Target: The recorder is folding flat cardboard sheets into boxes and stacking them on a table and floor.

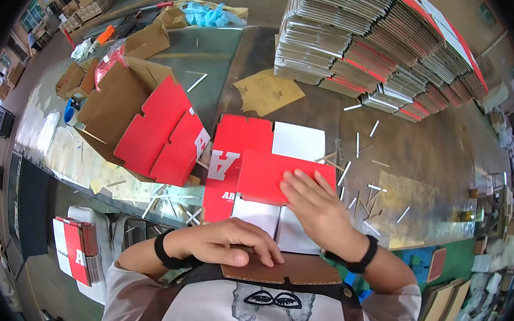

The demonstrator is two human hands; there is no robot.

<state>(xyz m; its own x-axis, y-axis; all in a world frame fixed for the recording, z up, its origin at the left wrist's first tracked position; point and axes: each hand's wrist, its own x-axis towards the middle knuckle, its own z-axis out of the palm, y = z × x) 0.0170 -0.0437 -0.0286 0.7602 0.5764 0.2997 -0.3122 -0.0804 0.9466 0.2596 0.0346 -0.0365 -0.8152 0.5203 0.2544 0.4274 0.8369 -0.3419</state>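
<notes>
A red and white cardboard box blank (225, 136) lies partly folded on the table in front of me, with white lettering on its left part. My right hand (314, 205) rests flat, fingers stretched out, on a red panel (261, 179) folded over the middle of the blank. White panels (255, 216) show below that panel. My left hand (234, 242) lies over the near end, thumb apart and fingers slightly bent, their tips on a brown flap (284, 270) close to my body. Neither hand has anything enclosed in its fingers.
A tall stack of flat cardboard blanks (353, 43) stands at the back right. To the left, a red opened box (155, 130) stands on the table (433, 170). Cardboard strips (346, 173) lie scattered about. Behind is a torn brown sheet (267, 94); more folded blanks (81, 249) sit lower left.
</notes>
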